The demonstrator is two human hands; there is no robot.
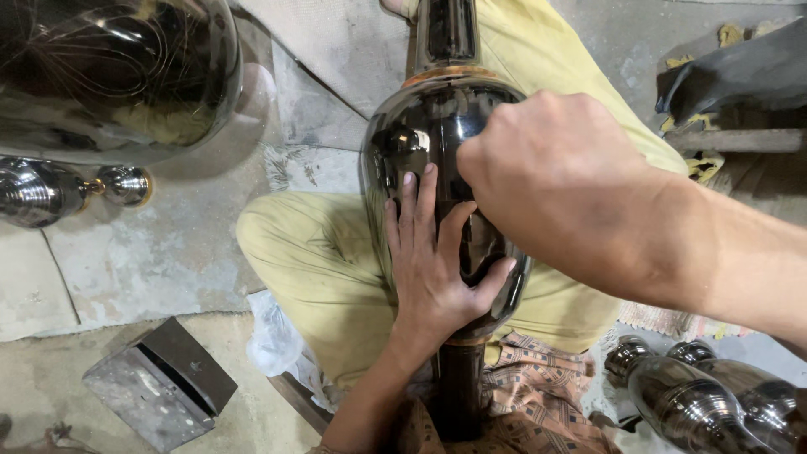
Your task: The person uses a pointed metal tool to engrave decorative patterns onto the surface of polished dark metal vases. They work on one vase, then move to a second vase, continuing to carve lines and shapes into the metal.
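A large polished dark metal vessel (420, 134) with a bulging body and narrow necks at both ends lies across my lap, over my yellow trousers. My left hand (435, 261) lies flat on its belly, fingers spread and pointing away from me. My right hand (555, 176) comes in from the right, closed into a fist against the vessel's upper side. Whether it holds a small tool is hidden by the knuckles.
A big shiny metal bowl-shaped piece (109, 76) sits at the top left, with a smaller turned metal piece (59, 189) below it. Two more polished vessels (714, 399) lie at the bottom right. A folded grey metal sheet (160, 382) rests on the concrete floor at the lower left.
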